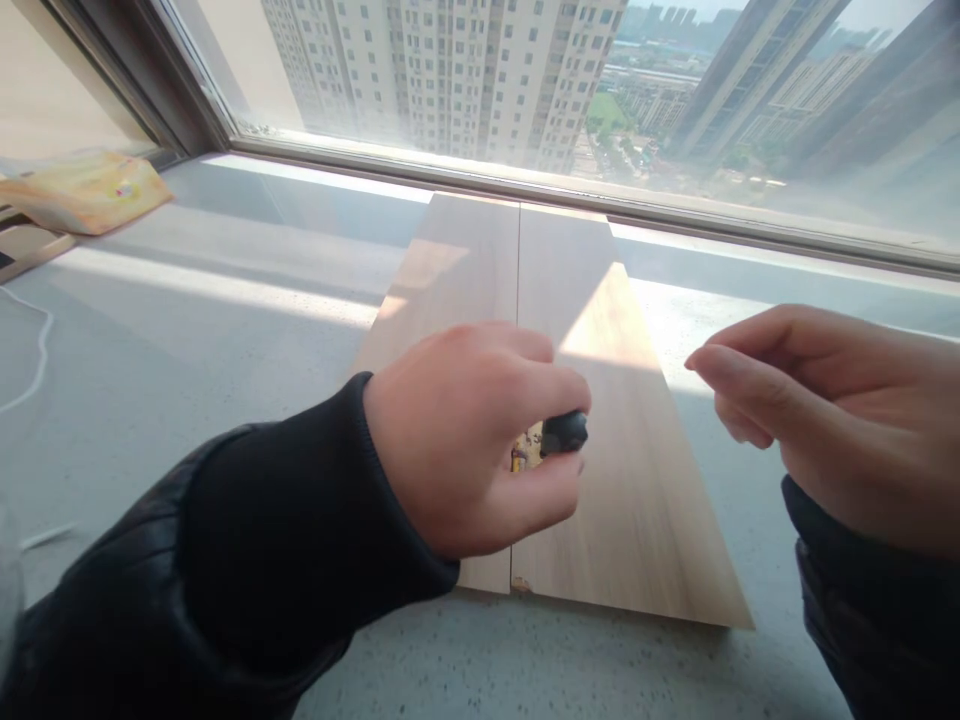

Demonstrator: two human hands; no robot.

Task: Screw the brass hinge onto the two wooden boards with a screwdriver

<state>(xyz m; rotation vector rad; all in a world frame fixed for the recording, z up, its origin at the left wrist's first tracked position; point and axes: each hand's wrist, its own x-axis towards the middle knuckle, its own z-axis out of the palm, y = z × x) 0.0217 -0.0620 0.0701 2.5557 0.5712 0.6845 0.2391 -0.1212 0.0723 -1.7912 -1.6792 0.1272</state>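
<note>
While the left hand (476, 440) pinches a small black object (565, 433) over the wooden board (637, 530), the right hand (847, 425) hovers beyond the board's right edge, fingertips drawn together, nothing visible between them; a light, steady pinch should control the object best.

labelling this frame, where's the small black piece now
In the head view, right of centre, the small black piece is pinched between thumb and finger of the left hand, over the wooden board.
</note>
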